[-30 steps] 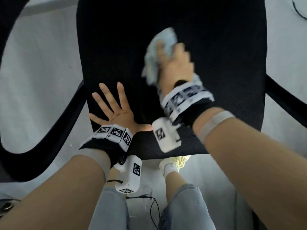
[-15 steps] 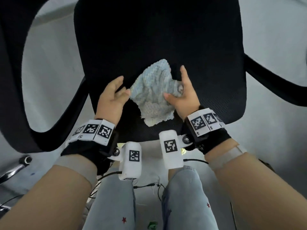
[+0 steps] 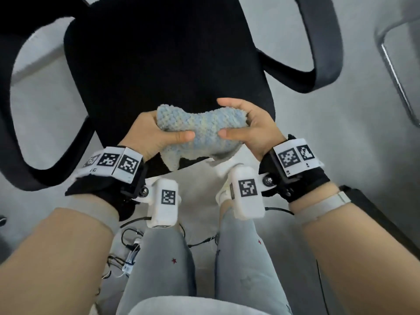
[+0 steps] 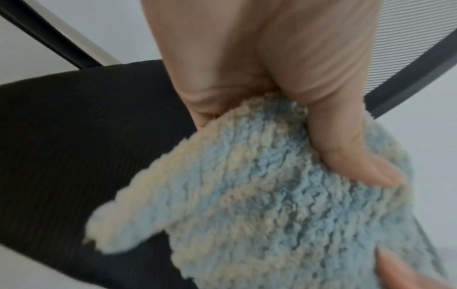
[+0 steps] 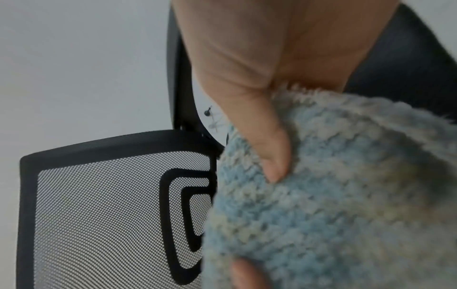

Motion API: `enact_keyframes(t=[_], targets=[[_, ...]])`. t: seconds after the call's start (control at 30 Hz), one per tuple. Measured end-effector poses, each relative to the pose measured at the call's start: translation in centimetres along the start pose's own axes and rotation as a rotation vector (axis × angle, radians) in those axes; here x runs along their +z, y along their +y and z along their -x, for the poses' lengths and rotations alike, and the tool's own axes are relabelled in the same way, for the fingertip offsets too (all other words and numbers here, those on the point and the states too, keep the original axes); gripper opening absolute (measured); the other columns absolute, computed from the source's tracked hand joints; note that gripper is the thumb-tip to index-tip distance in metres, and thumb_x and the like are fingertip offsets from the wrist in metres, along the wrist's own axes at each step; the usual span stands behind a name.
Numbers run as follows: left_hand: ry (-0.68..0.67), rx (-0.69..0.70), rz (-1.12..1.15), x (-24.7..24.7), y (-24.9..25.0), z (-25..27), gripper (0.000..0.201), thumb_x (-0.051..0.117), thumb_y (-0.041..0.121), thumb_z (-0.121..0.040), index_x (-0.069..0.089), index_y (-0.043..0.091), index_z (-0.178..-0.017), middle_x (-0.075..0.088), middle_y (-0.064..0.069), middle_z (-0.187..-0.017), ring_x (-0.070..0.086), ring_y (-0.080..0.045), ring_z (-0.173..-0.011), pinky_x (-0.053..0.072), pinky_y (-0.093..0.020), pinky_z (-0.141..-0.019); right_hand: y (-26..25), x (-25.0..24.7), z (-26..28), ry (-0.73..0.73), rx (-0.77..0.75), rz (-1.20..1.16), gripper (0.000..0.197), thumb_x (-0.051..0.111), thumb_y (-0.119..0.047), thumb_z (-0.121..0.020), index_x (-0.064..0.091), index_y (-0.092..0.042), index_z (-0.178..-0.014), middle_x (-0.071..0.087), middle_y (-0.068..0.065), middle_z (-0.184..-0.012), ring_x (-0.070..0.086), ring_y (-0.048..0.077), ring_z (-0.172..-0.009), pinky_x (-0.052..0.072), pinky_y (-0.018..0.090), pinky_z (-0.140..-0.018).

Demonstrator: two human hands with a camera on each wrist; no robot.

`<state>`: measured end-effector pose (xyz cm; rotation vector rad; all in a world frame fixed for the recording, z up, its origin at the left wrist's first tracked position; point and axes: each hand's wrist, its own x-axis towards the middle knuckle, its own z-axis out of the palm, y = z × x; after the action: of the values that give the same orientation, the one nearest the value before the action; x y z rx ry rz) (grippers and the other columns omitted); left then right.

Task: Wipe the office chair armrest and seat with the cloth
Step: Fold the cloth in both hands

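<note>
Cloth: we hold the blue and cream cloth (image 3: pixel 200 130) bunched between both hands, above the front edge of the seat (image 3: pixel 159 64); one corner hangs down at 6 o'clock.
Left hand: our left hand (image 3: pixel 147 133) grips the cloth's 9 o'clock end, thumb lying across its near face.
Right hand: our right hand (image 3: pixel 250 128) grips the 3 o'clock end, fingers curled over the top, thumb underneath.
Armrests: the left armrest (image 3: pixel 13 133) loops at 9 o'clock of the seat, the right armrest (image 3: pixel 327 53) at 2 o'clock.
Legs: our jeans (image 3: pixel 163 264) stand at 6 o'clock, cables (image 3: pixel 127 237) on the floor (image 3: pixel 341 133) beside them.
</note>
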<state>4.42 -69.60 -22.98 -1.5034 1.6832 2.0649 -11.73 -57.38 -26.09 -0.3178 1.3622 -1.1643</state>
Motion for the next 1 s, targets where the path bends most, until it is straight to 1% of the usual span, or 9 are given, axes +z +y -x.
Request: enact_keyframes(t=[0.1, 0.2, 0.3, 0.5, 0.6, 0.67, 0.77, 0.9, 1.0], targets=[[-0.013, 0.030, 0.075, 3.4, 1.6, 1.9, 0.022, 0.070, 0.010, -0.066, 0.061, 0.021, -0.083, 0.072, 0.020, -0.067, 0.068, 0.004, -0.070, 0.052, -0.012, -0.058, -0.1, -1.6, 3.3, 0.124, 0.056, -0.064, 0.047, 0.069, 0.007, -0.073, 0.054, -0.010, -0.114, 0.062, -0.001, -0.096, 0.063, 0.015, -0.091, 0.055, 0.028, -0.083], [-0.050, 0.079, 0.115, 6.4, 2.8, 3.3, 0.025, 0.069, 0.020, -0.063, 0.061, 0.020, -0.087, 0.073, 0.011, -0.076, 0.070, -0.001, -0.076, 0.054, -0.016, -0.061, 0.5, -2.6, 7.0, 0.158, 0.079, -0.073, 0.019, 0.061, 0.001, -0.083, 0.059, -0.014, -0.094, 0.071, -0.011, -0.079, 0.067, 0.002, -0.074, 0.054, 0.016, -0.066], [-0.146, 0.100, 0.085, 9.0, 4.1, 4.6, 0.033, 0.067, 0.027, -0.062, 0.061, 0.018, -0.093, 0.069, 0.004, -0.093, 0.070, -0.006, -0.083, 0.055, -0.020, -0.067, 1.6, -3.1, 11.1, 0.290, 0.064, -0.181, 0.014, 0.061, -0.004, -0.084, 0.061, -0.011, -0.095, 0.071, -0.006, -0.082, 0.068, 0.006, -0.073, 0.057, 0.021, -0.071], [-0.416, 0.128, -0.163, 15.2, 6.9, 8.6, 0.031, 0.064, 0.036, -0.067, 0.059, 0.022, -0.094, 0.066, 0.001, -0.101, 0.065, -0.018, -0.099, 0.053, -0.035, -0.087, 2.7, -1.7, 21.4, 0.659, -0.151, -0.661, 0.023, 0.053, 0.000, -0.087, 0.056, -0.003, -0.109, 0.070, 0.001, -0.086, 0.070, 0.010, -0.072, 0.057, 0.024, -0.062], [-0.555, 0.170, -0.329, 19.4, 8.0, 11.1, 0.023, 0.062, 0.032, -0.081, 0.056, 0.020, -0.100, 0.065, 0.000, -0.103, 0.063, -0.022, -0.104, 0.049, -0.044, -0.096, 3.5, -0.9, 26.8, 0.903, -0.263, -0.711, 0.019, 0.053, -0.002, -0.088, 0.057, -0.009, -0.105, 0.068, 0.002, -0.093, 0.069, 0.008, -0.076, 0.057, 0.024, -0.068], [-0.658, 0.215, -0.468, 22.9, 8.3, 13.2, 0.027, 0.063, 0.040, -0.080, 0.056, 0.023, -0.100, 0.066, -0.002, -0.107, 0.063, -0.023, -0.105, 0.047, -0.047, -0.097, 4.3, -0.6, 30.7, 1.067, -0.305, -0.678, 0.016, 0.056, -0.007, -0.088, 0.059, -0.018, -0.099, 0.066, -0.002, -0.096, 0.068, 0.005, -0.081, 0.055, 0.024, -0.073], [-0.834, 0.268, -0.593, 29.3, 8.0, 17.1, 0.013, 0.057, 0.035, -0.085, 0.055, 0.028, -0.096, 0.066, 0.005, -0.101, 0.065, -0.016, -0.096, 0.050, -0.041, -0.094, 5.8, -0.8, 36.9, 1.329, -0.315, -0.602, 0.016, 0.059, -0.014, -0.087, 0.057, -0.027, -0.097, 0.064, -0.011, -0.097, 0.063, -0.001, -0.088, 0.050, 0.022, -0.083], [-1.069, 0.347, -0.734, 38.4, 5.6, 23.5, 0.017, 0.053, 0.026, -0.089, 0.052, 0.018, -0.104, 0.062, 0.012, -0.091, 0.063, 0.011, -0.069, 0.051, -0.010, -0.068, 9.2, -0.8, 44.9, 1.637, -0.357, -0.674, 0.020, 0.061, -0.016, -0.086, 0.053, -0.020, -0.104, 0.062, -0.004, -0.102, 0.061, 0.011, -0.097, 0.050, 0.026, -0.087], [-1.237, 0.392, -0.859, 44.3, 2.8, 28.7, 0.010, 0.054, 0.027, -0.089, 0.055, 0.023, -0.098, 0.064, 0.010, -0.093, 0.065, 0.002, -0.078, 0.052, -0.019, -0.078, 11.9, 0.0, 50.3, 1.801, -0.406, -0.806, 0.020, 0.060, -0.015, -0.088, 0.053, -0.018, -0.106, 0.063, -0.006, -0.100, 0.063, 0.006, -0.092, 0.052, 0.021, -0.082]])
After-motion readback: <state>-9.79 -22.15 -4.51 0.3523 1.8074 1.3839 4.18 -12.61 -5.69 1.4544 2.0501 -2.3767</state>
